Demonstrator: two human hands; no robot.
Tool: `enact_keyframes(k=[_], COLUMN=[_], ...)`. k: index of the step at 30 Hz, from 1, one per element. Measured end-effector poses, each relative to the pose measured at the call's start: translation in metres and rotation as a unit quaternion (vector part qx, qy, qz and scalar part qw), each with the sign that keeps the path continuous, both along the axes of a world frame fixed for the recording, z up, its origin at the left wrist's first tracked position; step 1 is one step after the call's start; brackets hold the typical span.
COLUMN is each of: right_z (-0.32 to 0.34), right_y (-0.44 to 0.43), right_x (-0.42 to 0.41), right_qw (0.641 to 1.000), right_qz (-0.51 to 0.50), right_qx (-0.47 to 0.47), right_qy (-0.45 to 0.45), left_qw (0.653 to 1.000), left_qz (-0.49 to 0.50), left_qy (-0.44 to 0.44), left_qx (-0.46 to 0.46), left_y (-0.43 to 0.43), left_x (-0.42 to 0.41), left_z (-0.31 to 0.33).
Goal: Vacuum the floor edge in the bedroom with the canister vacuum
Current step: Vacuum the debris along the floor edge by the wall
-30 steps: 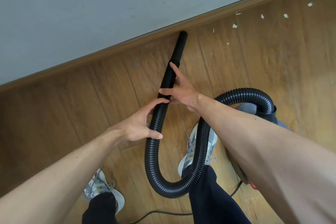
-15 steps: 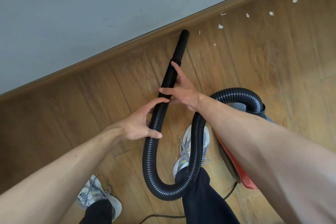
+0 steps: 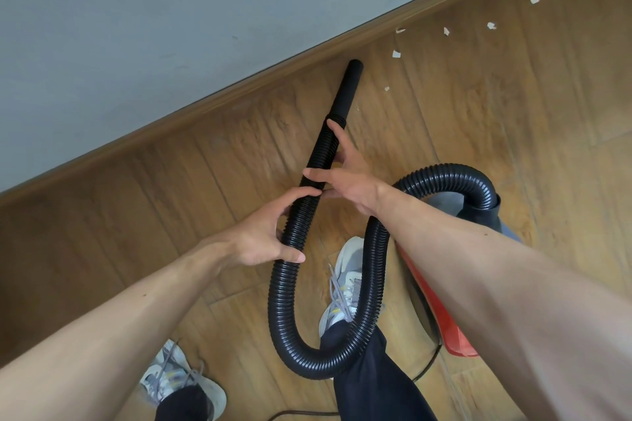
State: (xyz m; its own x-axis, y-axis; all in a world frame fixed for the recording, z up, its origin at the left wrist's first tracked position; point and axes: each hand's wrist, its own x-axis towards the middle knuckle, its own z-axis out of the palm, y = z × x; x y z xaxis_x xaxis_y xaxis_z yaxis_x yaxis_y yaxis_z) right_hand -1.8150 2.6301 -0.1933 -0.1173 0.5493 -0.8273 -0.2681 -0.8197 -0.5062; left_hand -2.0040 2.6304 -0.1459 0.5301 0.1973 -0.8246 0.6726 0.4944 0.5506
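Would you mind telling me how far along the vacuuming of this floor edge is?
Done: the floor beside the skirting board left of the nozzle looks clean. In hand: the left hand and right hand hold the hose, nozzle tip close to the board. Left: white scraps lie along the wall to the nozzle's right.

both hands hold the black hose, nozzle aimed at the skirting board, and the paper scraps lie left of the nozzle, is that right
Not quite: the head view shows the paper scraps to the right of the nozzle, not left. The left hand and right hand do hold the hose, nozzle aimed at the skirting board.
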Motion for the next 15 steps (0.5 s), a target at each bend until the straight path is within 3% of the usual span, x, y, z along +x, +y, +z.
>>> enact_keyframes(k=[15], right_z=[-0.003], right_y=[-0.025], right_x=[0.027], right_qw=[0.998], right_qz=[-0.062], right_qx=[-0.022], right_qy=[-0.014], left_qw=[0.997], left_qz=[-0.049], left_qy=[0.009], left_qx=[-0.064], left_y=[0.005], left_x=[0.032], left_z=[0.001])
